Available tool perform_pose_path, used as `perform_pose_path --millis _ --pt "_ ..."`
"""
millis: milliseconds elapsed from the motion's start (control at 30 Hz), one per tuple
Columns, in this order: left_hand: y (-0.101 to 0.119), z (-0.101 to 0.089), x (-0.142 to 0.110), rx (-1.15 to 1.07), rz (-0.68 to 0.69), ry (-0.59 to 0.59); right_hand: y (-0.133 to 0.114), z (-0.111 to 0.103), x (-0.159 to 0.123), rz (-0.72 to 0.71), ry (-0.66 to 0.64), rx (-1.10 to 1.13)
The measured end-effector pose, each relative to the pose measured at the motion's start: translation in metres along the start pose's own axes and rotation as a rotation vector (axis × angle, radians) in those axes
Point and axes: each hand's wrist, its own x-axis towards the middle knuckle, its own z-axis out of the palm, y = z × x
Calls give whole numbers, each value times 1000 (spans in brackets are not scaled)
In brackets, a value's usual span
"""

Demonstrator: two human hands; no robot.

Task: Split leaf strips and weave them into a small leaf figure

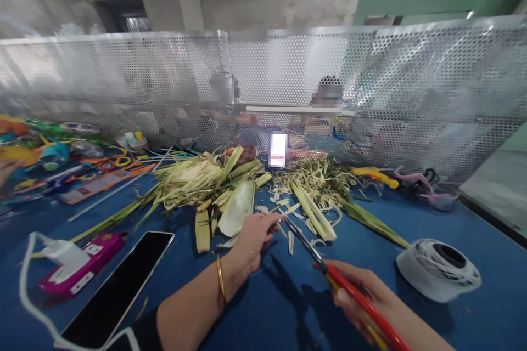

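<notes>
Left hand pinches a pale strip at the tips of red-handled scissors gripped in the right hand above a blue worktop, seemingly for trimming, which calls for a steady hold

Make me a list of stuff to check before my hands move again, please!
1. Right hand has a grip on the red-and-yellow tool: ok, it is around the handles.
2. Left hand is well away from the tool's tip: not ok, the fingertips are right next to it.
3. Left fingers have a firm pinch on a pale strip: cannot tell, too small to see.
4. Phone is away from the tool: ok, it lies left of both arms.
5. White roll is apart from the right hand: ok, there is a gap.
</notes>
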Motion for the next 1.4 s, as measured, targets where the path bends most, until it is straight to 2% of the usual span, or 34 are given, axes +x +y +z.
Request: perform_pose_path --millis 133,300,467,733,1167,1400 --pt "-2 2 0 5 42 19 4 -7 1 54 -45 44" --pt "-2 3 -2 37 65 52 8 -5 2 52 -7 57" --pt "-7 9 -6 46 70 23 3 5 11 95 -118 -9" --pt "-21 17 -9 -35 63 -38 0 13 18 11 -121 -42" --pt "-19 15 -7 -7 45 -73 -1 13 14 50 -145 -57" --pt "-17 13 -8 10 45 -80 1 13 14 -49 -82 -104"
